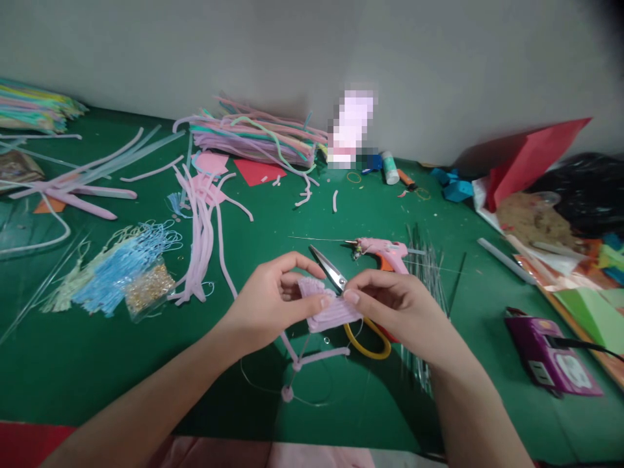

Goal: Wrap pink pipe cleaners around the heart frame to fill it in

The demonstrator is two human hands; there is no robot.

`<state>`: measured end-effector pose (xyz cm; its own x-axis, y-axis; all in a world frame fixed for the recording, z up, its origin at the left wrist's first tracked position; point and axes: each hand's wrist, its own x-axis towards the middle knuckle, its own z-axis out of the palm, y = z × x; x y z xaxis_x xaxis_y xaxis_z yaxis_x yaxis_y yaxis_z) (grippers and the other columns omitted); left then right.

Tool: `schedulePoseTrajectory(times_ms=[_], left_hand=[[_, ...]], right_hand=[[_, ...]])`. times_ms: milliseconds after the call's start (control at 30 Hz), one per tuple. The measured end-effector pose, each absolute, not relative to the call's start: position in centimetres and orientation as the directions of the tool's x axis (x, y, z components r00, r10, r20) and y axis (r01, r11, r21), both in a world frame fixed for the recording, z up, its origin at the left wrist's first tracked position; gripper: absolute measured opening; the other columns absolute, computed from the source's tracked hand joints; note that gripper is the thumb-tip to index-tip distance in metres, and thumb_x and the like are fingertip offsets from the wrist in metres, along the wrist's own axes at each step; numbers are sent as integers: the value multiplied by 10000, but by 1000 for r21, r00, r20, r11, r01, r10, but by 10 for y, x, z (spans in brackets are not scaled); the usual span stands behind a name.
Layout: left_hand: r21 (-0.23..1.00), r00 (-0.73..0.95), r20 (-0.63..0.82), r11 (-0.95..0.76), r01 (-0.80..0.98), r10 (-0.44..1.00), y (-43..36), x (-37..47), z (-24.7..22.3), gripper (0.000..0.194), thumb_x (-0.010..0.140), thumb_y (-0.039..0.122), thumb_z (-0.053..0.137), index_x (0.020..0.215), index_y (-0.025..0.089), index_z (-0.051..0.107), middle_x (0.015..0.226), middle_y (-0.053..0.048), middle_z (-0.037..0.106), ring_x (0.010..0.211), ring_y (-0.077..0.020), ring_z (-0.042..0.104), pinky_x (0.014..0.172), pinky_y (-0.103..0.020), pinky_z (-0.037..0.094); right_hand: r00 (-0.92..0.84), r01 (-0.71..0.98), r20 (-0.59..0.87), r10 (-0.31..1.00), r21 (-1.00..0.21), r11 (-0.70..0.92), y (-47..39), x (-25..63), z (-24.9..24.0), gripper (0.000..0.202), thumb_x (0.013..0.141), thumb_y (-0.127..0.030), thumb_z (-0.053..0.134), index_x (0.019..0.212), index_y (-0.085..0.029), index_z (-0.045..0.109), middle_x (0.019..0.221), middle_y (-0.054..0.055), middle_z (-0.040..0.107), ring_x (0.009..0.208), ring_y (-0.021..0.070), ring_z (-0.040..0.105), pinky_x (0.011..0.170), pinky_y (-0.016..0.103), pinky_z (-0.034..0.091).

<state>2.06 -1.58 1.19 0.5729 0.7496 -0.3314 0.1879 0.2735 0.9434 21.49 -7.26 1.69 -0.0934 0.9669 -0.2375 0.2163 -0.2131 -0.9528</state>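
A flat lilac piece made of fuzzy pipe-cleaner rows (331,316) is held up between both hands above the green table. My left hand (277,289) pinches its left part, thumb on the front face. At its upper right edge, the thumb and index finger of my right hand (385,300) are pressed together. Thin wire hangs below the piece, near a small lilac ball (287,393) and a lilac strip (324,355). Scissors with yellow handles (369,353) lie behind and partly under the piece, blades pointing up and left.
A pink glue gun (385,248) lies beyond my right hand, beside a bundle of thin wires (429,279). Lilac pipe cleaners (199,240), blue tassels (112,273) and a bag of gold beads (149,288) are at left. A purple power socket box (556,356) sits at right.
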Motion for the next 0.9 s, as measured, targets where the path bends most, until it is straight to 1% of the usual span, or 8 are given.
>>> schedulePoseTrajectory(times_ms=[367, 467, 567, 667, 700, 800, 900], left_hand=[[943, 591, -330, 290, 165, 736, -17, 22, 13, 256, 730, 273, 721, 923, 186, 577, 643, 33, 598, 569, -100, 547, 535, -196, 422], [946, 606, -319, 285, 155, 729, -16, 22, 15, 239, 733, 266, 714, 917, 189, 583, 630, 50, 572, 551, -82, 511, 518, -175, 396], [946, 617, -321, 278, 167, 718, -14, 20, 16, 218, 732, 249, 706, 911, 188, 598, 627, 62, 538, 543, -71, 469, 510, -167, 368], [935, 664, -354, 265, 235, 658, -12, 19, 15, 170, 742, 299, 695, 816, 164, 624, 609, 52, 500, 540, -78, 432, 496, -183, 326], [932, 672, -361, 256, 255, 646, -12, 19, 14, 182, 746, 325, 691, 768, 157, 624, 595, 50, 484, 539, -81, 420, 494, -191, 312], [927, 652, -374, 252, 276, 660, -11, 18, 13, 254, 736, 373, 695, 664, 151, 594, 560, 52, 449, 528, -83, 393, 494, -201, 281], [916, 628, -402, 285, 283, 667, -12, 19, 13, 273, 708, 370, 717, 632, 147, 580, 544, 58, 443, 514, -77, 375, 486, -198, 264]], right_hand=[[-123, 282, -270, 955, -932, -227, -66, 218, 28, 256, 774, -421, 698, 728, -174, 656, 625, -1, 583, 547, 96, 499, 486, 213, 423], [-145, 277, -269, 952, -935, -222, -64, 221, 27, 238, 795, -407, 685, 754, -173, 675, 643, 3, 595, 573, 99, 511, 511, 211, 431], [-157, 267, -296, 942, -931, -248, -63, 220, 23, 227, 778, -401, 708, 760, -175, 694, 652, 7, 608, 590, 106, 521, 530, 216, 437], [-155, 258, -323, 934, -925, -278, -62, 216, 20, 215, 764, -396, 723, 771, -182, 702, 678, 8, 636, 594, 107, 536, 541, 222, 445], [-157, 252, -326, 932, -926, -281, -62, 215, 19, 209, 766, -392, 722, 773, -184, 703, 682, 6, 642, 595, 107, 541, 545, 222, 448], [-159, 253, -308, 938, -931, -263, -61, 211, 20, 201, 767, -386, 719, 768, -186, 700, 674, 4, 646, 592, 109, 547, 544, 227, 450], [-153, 286, -271, 950, -932, -220, -61, 208, 22, 221, 794, -404, 685, 756, -187, 692, 666, 7, 643, 584, 111, 548, 532, 231, 443]])
